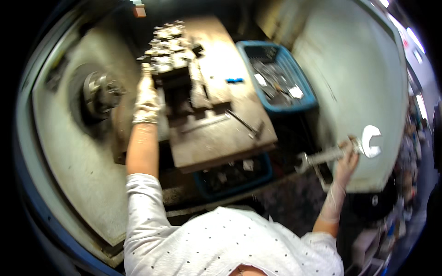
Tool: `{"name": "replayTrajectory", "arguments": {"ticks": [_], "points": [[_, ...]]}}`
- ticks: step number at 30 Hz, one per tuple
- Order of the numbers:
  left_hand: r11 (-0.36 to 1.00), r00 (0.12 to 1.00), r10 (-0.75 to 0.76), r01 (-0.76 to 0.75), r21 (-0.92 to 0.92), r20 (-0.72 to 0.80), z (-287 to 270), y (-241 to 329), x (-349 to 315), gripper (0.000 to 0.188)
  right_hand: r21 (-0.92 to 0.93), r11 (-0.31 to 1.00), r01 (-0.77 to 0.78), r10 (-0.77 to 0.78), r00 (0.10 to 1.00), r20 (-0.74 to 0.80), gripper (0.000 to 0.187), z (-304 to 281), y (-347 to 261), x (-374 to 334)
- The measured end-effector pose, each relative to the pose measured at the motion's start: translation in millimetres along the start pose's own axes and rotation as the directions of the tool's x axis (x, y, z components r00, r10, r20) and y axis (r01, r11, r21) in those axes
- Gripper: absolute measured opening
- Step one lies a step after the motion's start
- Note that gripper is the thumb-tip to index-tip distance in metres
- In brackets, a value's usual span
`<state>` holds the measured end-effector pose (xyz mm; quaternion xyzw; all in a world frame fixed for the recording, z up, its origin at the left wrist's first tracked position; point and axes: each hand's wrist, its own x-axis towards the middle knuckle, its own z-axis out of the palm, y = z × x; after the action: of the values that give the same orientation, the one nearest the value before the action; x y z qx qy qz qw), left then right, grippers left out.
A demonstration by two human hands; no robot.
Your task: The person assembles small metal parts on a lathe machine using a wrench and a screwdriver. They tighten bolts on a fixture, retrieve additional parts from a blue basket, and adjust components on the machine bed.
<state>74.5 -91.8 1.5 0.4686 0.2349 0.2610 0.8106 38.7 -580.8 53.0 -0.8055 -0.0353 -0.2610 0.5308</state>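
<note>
My left hand [147, 99], in a pale glove, reaches forward to the near left edge of a row of metal tool-holder blocks [171, 48]. Motion blur smears its fingers, so whether they grip a block cannot be made out. Out to the right, my right hand [348, 162], also gloved, is closed around a large open-ended wrench [324, 156] near its bigger jaw. That wrench is held in the air, apart from the metal table [216, 149]. On the table lie a flat metal bar [207, 123] and a dark rod-like tool [244, 123].
A round machine chuck [97, 95] juts from the left wall. The blue basket [289, 109] right of the table holds metal pieces; another blue bin [230, 191] sits beneath the table's front edge. A small blue object [235, 80] rests on the table. A pale panel [363, 87] stands at right.
</note>
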Motion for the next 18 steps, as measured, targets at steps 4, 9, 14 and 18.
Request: {"name": "replayTrajectory", "arguments": {"ticks": [4,9,14,18], "points": [[0.986,1.0,-0.024,0.026,-0.164,0.014,-35,-12,60,0.036,-0.234,0.971,0.038,0.019,0.972,0.234,0.028,2,56,4],[0.867,0.993,0.025,0.035,-0.497,0.115,-54,-16,78,0.014,-0.094,0.995,0.033,0.022,0.843,0.537,0.017,25,148,-3],[0.919,0.99,-0.061,0.104,-0.379,0.124,-82,-19,110,0.013,-0.264,0.461,0.847,0.022,0.286,0.958,0.023,36,239,-10],[0.95,0.995,-0.091,0.076,-0.301,-0.033,-98,-17,136,0.012,-0.111,0.37,0.922,-0.191,0.193,0.962,0.019,21,297,-28]]}}
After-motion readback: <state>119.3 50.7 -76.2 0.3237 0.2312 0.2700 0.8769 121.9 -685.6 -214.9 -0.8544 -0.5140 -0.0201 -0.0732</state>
